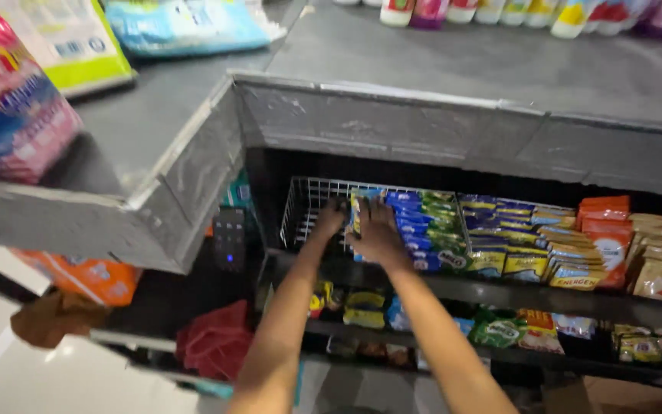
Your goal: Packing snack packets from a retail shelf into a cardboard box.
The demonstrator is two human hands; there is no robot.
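While both arms are reaching into the shelf under the grey counter (438,115), the person is working at the left end of a white wire basket (300,207). It looks like the step in hand is straightening or packing a row of drink sachets (415,222), the blue and green ones standing on edge in the basket.

The left hand (331,217) is curling over something at the basket's bare left part, around 9 o'clock from the sachets; it's dim in there, so I can't tell how far it's closed or if it's actually gripping anything. The right hand (375,230) is lying flat-ish with fingers spread, pressing on the leftmost sachets, not pinching any that I can see.

Off at 3 o'clock more packets are sitting in rows: yellow ones (526,253), then orange ones (605,230). A lower shelf of snacks (499,330) is running at 6 o'clock.

My guess is the next move is calling for a firm sideways push or a proper grip on that end packet, with care taken so the row isn't toppling into the gap.
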